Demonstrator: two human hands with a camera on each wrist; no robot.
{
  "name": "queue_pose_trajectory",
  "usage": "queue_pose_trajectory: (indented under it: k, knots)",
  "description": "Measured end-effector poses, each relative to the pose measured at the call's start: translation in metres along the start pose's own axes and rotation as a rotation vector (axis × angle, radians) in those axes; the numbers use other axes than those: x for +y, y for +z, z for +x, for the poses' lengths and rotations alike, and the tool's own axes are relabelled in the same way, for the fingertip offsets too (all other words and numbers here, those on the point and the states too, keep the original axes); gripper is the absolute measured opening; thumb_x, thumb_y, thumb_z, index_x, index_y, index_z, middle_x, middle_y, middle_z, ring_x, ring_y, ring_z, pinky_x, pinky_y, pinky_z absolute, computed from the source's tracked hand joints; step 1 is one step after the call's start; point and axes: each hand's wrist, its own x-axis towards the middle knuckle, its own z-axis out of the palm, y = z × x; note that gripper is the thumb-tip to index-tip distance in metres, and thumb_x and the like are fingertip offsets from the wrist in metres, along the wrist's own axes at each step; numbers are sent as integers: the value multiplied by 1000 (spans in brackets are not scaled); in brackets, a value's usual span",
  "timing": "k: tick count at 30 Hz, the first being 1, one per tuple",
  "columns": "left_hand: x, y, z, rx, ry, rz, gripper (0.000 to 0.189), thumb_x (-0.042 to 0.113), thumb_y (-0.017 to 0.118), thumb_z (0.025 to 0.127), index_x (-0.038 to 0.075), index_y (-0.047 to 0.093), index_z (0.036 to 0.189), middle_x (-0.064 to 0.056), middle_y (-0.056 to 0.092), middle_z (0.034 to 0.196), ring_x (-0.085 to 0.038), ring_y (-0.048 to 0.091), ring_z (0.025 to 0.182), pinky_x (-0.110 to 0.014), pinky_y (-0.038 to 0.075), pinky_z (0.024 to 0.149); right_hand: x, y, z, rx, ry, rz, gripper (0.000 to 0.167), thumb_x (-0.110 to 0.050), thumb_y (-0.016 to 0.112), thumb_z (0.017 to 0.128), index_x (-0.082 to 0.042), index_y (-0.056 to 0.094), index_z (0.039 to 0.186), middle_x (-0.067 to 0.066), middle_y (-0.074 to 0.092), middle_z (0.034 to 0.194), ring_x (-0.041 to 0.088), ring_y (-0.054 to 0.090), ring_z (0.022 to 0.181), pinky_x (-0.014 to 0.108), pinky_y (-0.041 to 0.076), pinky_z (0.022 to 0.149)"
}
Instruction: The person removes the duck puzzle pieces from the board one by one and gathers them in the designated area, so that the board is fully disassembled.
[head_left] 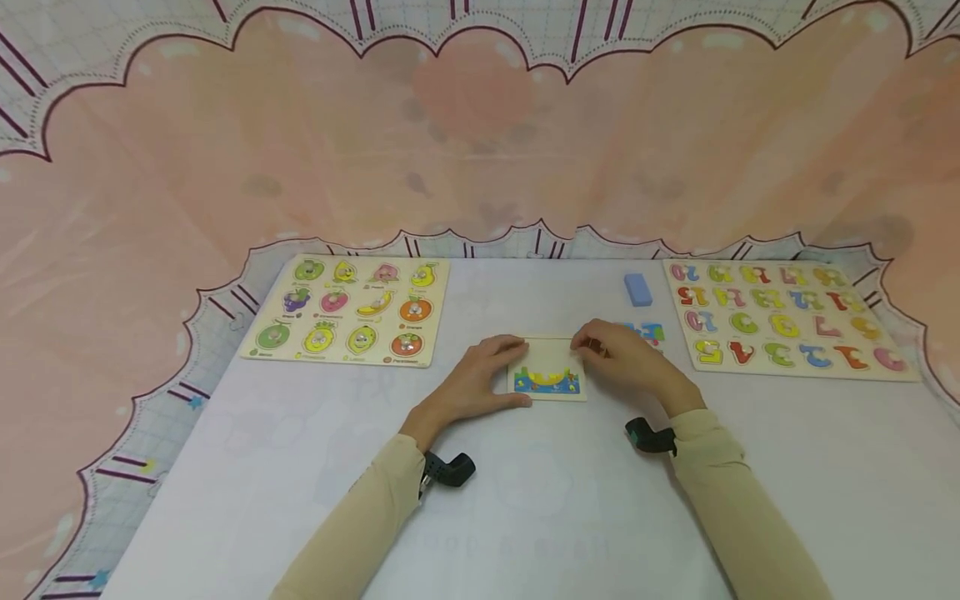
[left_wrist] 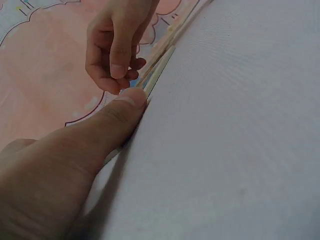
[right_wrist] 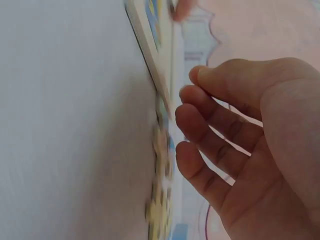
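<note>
A small wooden puzzle board [head_left: 547, 393] lies on the table, with a blue, green and yellow picture along its near part and bare pale wood above. My left hand [head_left: 480, 379] holds it at the left side, thumb [left_wrist: 131, 97] at the near edge and fingers at the far edge. Over the far right corner hovers my right hand [head_left: 626, 358]. Its fingers are loosely bent, thumb and index tips close together, and no object shows between them in the right wrist view. Colourful puzzle pieces [head_left: 651, 332] lie just beyond the right hand, which partly hides them.
A blue block [head_left: 637, 290] lies behind the pieces. To the left is a fruit puzzle board [head_left: 341, 354], and to the right a number puzzle board [head_left: 798, 368]. The white tabletop [head_left: 540, 500] ends at a patterned pink cloth [head_left: 480, 183] at the back.
</note>
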Motion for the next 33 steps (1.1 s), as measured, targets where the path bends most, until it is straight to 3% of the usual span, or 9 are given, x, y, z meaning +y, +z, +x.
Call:
queue_pose_trajectory:
  k: [5,14,33]
  knots:
    - [3,-1,0,-27,-16,48,81,54,69,78,13,43,143,2,36,151,-17,22,145,-42,24,116,-16,10,3,-49,-23,-27,13,-16,59,93,-12,64,104,-2,60,90,14,52,81,29,46,73]
    - [5,-2,1,-48,-35,81,78,54,67,80,13,44,142,3,34,152,-15,22,145,-40,21,117,-34,23,9,-128,-82,-82,23,-18,58,93,-11,66,113,-3,57,93,9,49,73,22,42,64]
    - [6,-2,0,-38,-41,62,74,54,67,80,16,46,141,3,36,151,-15,23,145,-45,23,116,-41,34,7,-127,-86,-115,19,-16,58,92,-12,66,110,-4,57,98,7,51,78,22,45,69]
